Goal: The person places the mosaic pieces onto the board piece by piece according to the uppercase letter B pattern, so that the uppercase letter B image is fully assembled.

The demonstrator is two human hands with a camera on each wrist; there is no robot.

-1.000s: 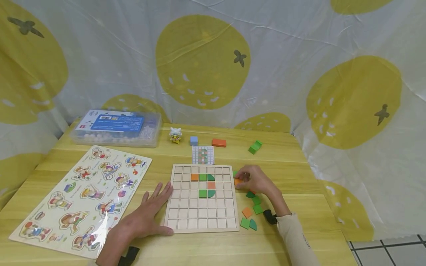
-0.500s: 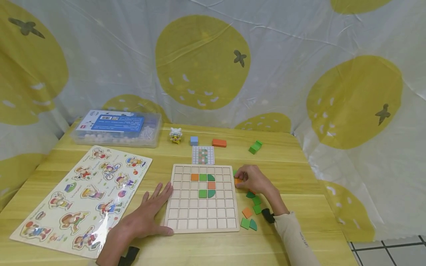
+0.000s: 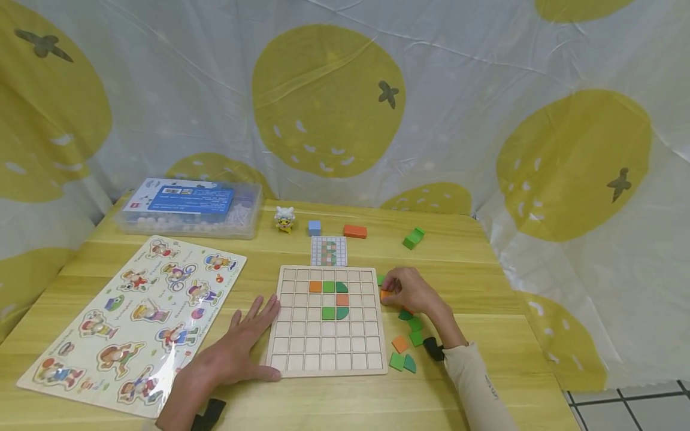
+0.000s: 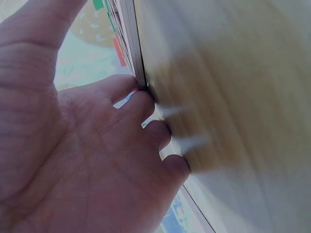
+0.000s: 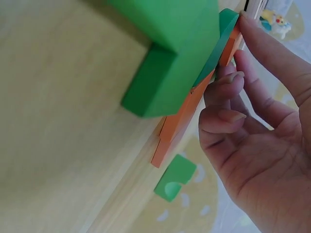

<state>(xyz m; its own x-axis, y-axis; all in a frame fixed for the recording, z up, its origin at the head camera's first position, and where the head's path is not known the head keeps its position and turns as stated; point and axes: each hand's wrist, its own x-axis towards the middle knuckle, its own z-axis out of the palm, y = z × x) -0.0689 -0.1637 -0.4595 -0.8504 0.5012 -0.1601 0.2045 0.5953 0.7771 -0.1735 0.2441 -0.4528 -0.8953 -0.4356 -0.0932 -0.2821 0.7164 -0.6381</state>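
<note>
**Grid board, two hands at its edges**

Grid board (image 3: 327,323) lies mid-surface, holding five orange and green tiles. Left hand (image 3: 229,353), fingers flat and spread, presses beside the board's left edge. Right hand (image 3: 412,291) pinches an orange tile (image 3: 385,294) just off the right edge, among loose tiles (image 3: 408,341). Bare surface (image 3: 485,287) lies beyond. Nothing has shifted since the earlier frames. Lidded plastic box (image 3: 188,206) stands at the far left.

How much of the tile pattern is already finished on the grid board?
Six tiles sit in the grid board, orange and green. The right hand is pinching an orange tile beside the board; the left hand steadies its edge. Loose tiles still lie on the table, and most cells are empty.
</note>
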